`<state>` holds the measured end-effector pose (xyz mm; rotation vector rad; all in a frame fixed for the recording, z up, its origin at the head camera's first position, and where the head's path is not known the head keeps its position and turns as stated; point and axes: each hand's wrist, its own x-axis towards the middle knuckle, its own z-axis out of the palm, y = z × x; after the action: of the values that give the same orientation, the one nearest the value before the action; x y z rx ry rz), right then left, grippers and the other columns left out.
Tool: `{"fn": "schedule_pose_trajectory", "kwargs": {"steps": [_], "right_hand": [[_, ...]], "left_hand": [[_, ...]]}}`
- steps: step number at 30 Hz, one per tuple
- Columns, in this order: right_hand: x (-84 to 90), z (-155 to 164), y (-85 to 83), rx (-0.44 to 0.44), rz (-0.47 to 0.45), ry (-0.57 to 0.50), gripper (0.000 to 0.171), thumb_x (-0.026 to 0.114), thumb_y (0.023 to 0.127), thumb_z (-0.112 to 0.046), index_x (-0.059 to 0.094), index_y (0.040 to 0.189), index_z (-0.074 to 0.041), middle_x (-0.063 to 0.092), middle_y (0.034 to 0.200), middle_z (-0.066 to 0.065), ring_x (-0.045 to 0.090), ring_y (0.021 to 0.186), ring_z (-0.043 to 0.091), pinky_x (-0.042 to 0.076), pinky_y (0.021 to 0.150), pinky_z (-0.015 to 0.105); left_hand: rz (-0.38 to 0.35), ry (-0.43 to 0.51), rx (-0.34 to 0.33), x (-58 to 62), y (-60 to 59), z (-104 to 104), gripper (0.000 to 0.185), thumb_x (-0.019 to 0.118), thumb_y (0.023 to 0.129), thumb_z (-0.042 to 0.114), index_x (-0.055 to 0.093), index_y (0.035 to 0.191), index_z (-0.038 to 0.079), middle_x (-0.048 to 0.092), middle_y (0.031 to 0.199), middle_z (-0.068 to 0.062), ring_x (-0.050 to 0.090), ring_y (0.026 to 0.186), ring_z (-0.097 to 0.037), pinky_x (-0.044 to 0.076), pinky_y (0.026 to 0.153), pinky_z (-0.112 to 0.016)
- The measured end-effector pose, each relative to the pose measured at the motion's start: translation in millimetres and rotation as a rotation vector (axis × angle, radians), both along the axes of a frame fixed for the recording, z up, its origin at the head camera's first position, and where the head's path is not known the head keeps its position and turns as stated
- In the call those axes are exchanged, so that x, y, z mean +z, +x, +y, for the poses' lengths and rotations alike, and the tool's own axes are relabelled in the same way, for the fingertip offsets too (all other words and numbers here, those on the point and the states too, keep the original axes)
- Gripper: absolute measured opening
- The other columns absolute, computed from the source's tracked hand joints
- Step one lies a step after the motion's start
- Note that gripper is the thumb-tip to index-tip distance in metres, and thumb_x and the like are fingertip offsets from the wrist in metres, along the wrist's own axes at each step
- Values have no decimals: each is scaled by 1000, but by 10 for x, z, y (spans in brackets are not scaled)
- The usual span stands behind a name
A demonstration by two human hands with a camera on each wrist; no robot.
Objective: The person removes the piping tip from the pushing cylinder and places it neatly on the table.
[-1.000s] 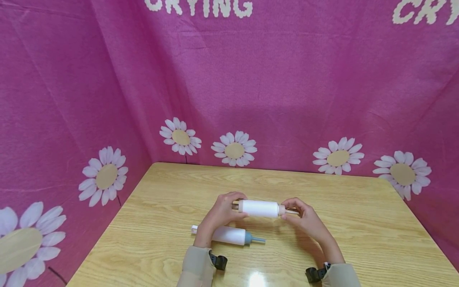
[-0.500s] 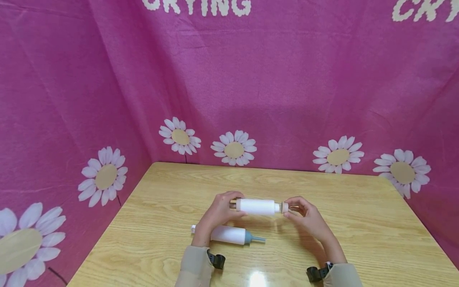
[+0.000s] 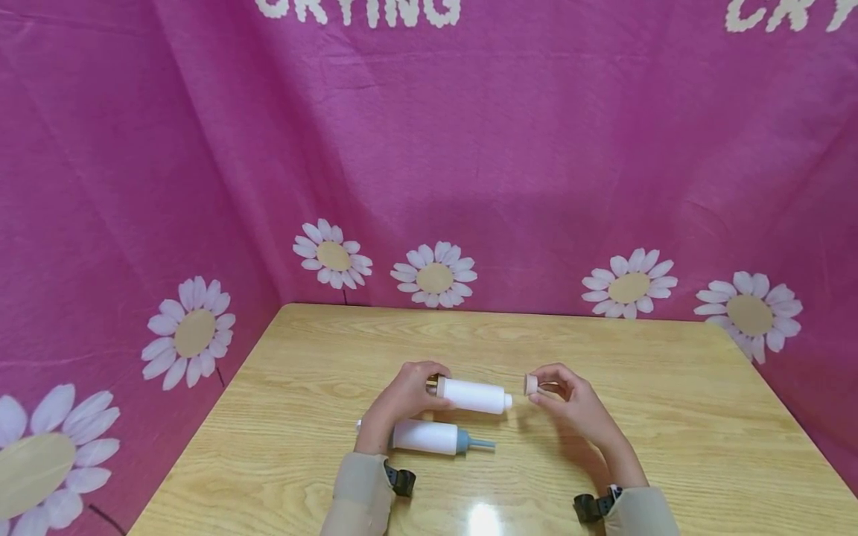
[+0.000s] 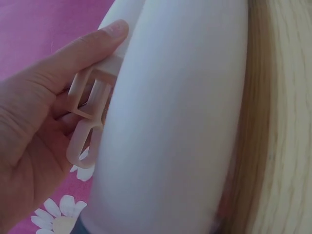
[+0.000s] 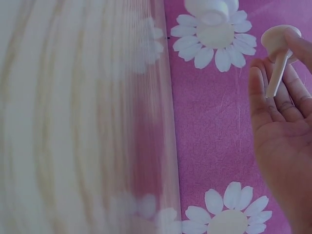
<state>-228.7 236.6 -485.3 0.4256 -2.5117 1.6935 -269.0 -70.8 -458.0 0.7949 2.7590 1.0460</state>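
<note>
My left hand (image 3: pixel 404 393) grips a white bottle (image 3: pixel 473 395) by its beige end piece, which has loop-shaped parts (image 4: pixel 92 112) in the left wrist view. The bottle lies sideways, its narrow white neck (image 3: pixel 508 401) bare and pointing right. My right hand (image 3: pixel 575 406) pinches a beige nozzle cap (image 3: pixel 530 384) between thumb and fingers, a short gap away from that neck. The cap's thin stem (image 5: pixel 278 73) points back toward the right palm. Nearer the body lies a second white bottle (image 3: pixel 425 437) with a blue-grey nozzle (image 3: pixel 464 442), partly hidden by the left wrist.
The wooden table (image 3: pixel 670 417) extends around both hands. Behind it and to the left hangs a magenta cloth (image 3: pixel 523 149) with white daisies. Wrist straps with small black cameras sit on both arms.
The nozzle cap has come off the bottle's neck and stays in my right hand. My left hand has drawn the bottle left and tipped its neck end slightly downward.
</note>
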Motion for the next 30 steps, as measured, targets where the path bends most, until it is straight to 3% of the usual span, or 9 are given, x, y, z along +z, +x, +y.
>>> {"fn": "schedule_pose_trajectory", "kwargs": {"steps": [24,30], "right_hand": [[-23,8,-4,37,-13,-17,32,70,91,-17,59,118,-4,64,109,2,60,100,-2,47,95,13],[-37,11,-3,37,-12,-9,31,69,91,-17,59,118,-4,64,110,4,59,101,-3,46,95,13]], "left_hand": [[-110,-56,6,-120,-24,19,33,82,79,23,69,107,11,68,105,-3,54,86,-12,49,78,-27],[-104,-57,2,-139,-18,18,33,82,80,24,69,107,11,68,104,-2,53,84,-11,48,76,-26]]}}
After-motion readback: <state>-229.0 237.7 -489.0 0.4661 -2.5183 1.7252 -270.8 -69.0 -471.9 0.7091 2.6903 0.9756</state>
